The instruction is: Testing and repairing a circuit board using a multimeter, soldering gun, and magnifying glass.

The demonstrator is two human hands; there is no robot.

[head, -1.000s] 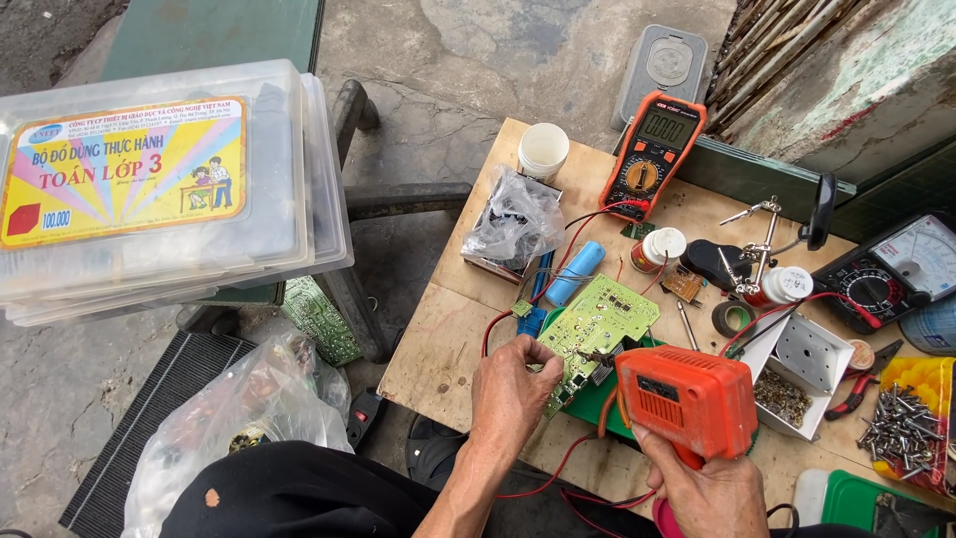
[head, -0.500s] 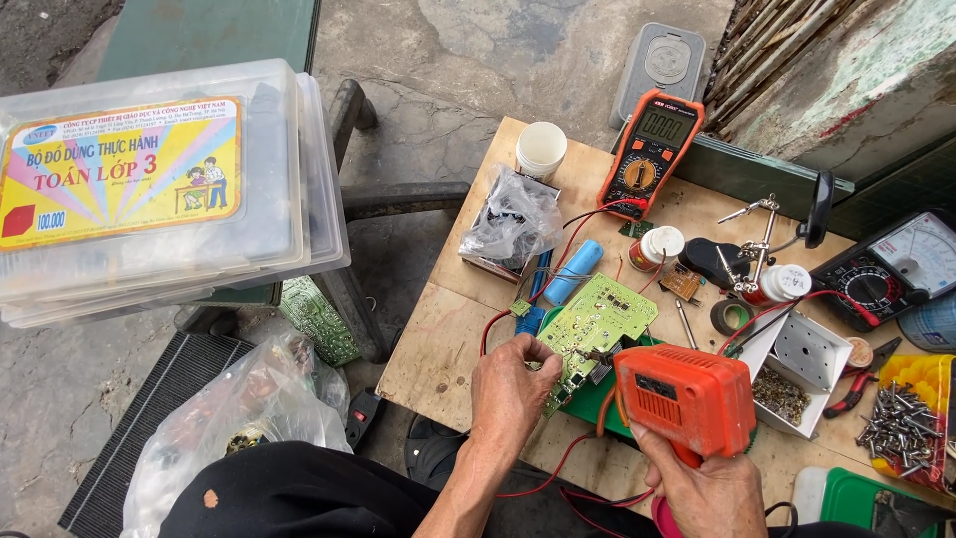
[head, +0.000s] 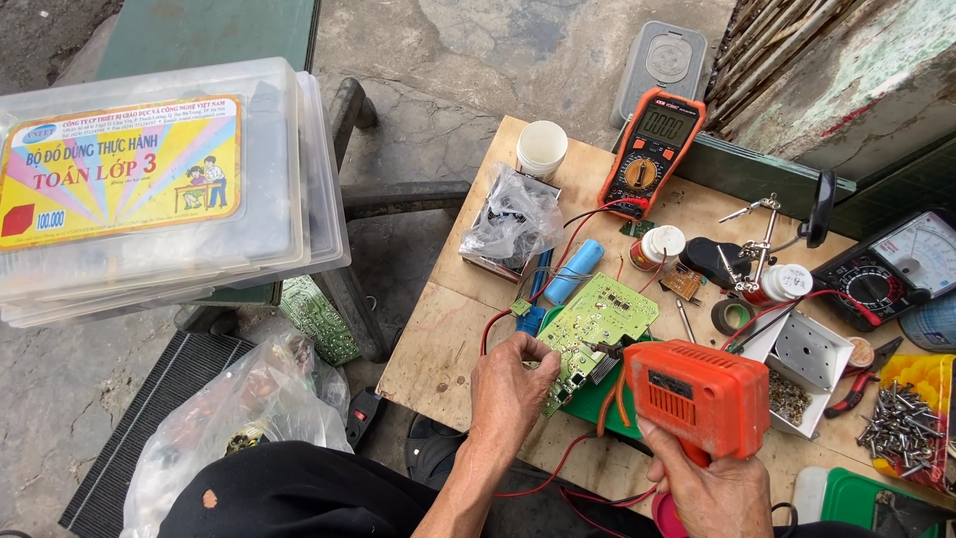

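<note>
My left hand pinches the near edge of a light green circuit board lying on the wooden table. An orange pistol-shaped soldering gun is gripped in my right hand, its dark tip resting against the board's right side. Red wires run from the board toward an orange digital multimeter at the table's far edge. A blue cylindrical cell lies just beyond the board.
A stack of clear plastic boxes sits at left. A helping-hands clamp stand, an analog meter, a white cup, a bagged part, a tray of screws and a metal box crowd the table.
My left hand has shifted slightly on the board's near edge. The soldering gun stays against the board; the view has barely moved.
</note>
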